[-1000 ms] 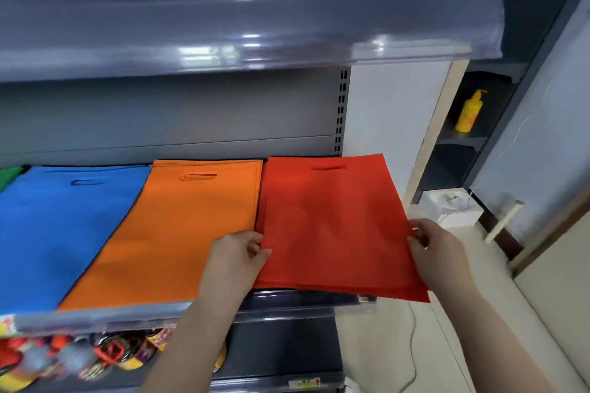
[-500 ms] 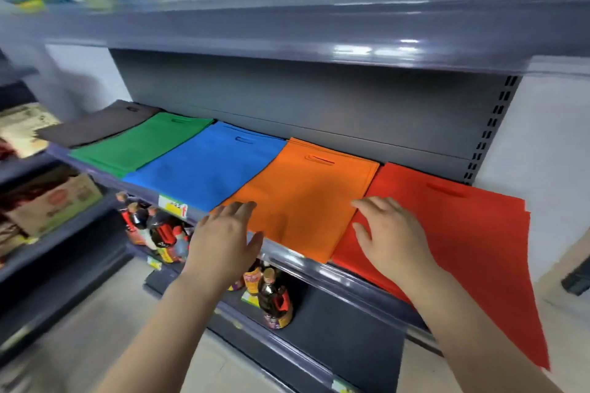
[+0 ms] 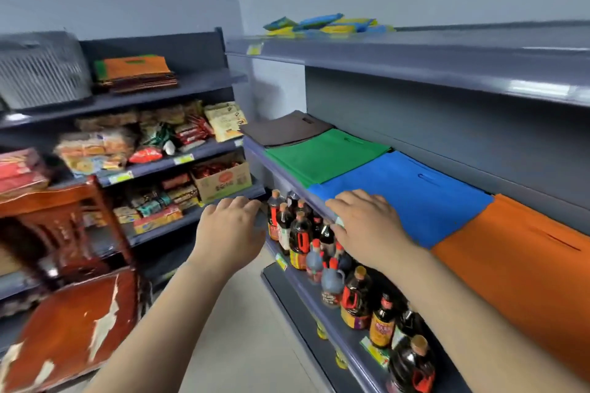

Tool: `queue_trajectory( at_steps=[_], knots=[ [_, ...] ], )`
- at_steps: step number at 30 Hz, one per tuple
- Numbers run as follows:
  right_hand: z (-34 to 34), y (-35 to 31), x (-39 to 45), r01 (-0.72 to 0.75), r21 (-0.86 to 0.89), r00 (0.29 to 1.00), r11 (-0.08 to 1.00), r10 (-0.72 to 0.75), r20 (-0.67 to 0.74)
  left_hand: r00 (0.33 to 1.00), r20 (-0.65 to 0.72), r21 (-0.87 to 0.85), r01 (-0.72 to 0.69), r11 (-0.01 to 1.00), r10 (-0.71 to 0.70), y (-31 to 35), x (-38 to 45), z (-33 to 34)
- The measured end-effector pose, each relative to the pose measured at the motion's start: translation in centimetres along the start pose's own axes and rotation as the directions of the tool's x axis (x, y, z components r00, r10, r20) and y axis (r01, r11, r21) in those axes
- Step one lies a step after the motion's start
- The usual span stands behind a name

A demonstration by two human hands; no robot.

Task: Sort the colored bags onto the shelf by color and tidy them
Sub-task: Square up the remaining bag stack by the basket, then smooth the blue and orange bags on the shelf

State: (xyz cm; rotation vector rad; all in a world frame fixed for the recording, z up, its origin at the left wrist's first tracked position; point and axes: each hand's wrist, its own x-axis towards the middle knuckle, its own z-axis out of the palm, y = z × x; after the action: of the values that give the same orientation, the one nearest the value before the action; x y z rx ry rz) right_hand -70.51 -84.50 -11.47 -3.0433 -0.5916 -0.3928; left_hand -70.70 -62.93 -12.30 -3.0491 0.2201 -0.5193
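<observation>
Flat bag stacks lie side by side on the grey shelf (image 3: 289,183): a dark brown stack (image 3: 284,131), a green one (image 3: 325,155), a blue one (image 3: 412,195) and an orange one (image 3: 523,268). My right hand (image 3: 367,226) hovers palm down, fingers spread, over the shelf's front edge by the blue bags. My left hand (image 3: 230,230) hangs open in the aisle, left of the shelf, holding nothing. A mixed pile of bags with an orange one on top (image 3: 137,70) sits on the far shelf unit at upper left.
Dark sauce bottles (image 3: 303,233) crowd the lower shelf under the bags. A red wooden chair (image 3: 70,281) stands at the left. Snack packs and a cardboard box (image 3: 223,180) fill the left shelves. A grey basket (image 3: 41,70) sits top left. Yellow-blue packets (image 3: 322,25) lie on the top shelf.
The view has swung left, so the red bags are out of sight. Both hands let go of the red stack and moved left, now level with the blue bags and the aisle.
</observation>
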Motion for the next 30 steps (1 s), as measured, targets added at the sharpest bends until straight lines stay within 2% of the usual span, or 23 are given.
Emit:
queue_trajectory(
  at_steps=[9, 15, 22, 30],
  knots=[
    [1.7, -11.3, 16.5, 0.167, 0.019, 0.985, 0.986, -0.166, -0.040, 0.985, -0.002, 0.053, 0.175, 0.983, -0.175, -16.0, 5.2, 1.2],
    [2.7, -17.6, 24.9, 0.267, 0.065, 0.963, 0.961, -0.265, -0.042, 0.957, -0.008, 0.049, 0.290, 0.956, -0.290, -24.1, 7.5, 1.4],
    [5.1, -22.0, 34.8, 0.353, 0.099, 0.935, 0.930, -0.349, -0.057, 0.924, -0.002, 0.079, 0.381, 0.921, -0.382, -31.0, 12.0, 3.4],
    [8.0, -24.1, 48.5, 0.427, 0.100, 0.902, 0.899, -0.417, -0.107, 0.889, -0.010, 0.114, 0.456, 0.883, -0.458, -38.6, 22.0, 6.4]
  ],
)
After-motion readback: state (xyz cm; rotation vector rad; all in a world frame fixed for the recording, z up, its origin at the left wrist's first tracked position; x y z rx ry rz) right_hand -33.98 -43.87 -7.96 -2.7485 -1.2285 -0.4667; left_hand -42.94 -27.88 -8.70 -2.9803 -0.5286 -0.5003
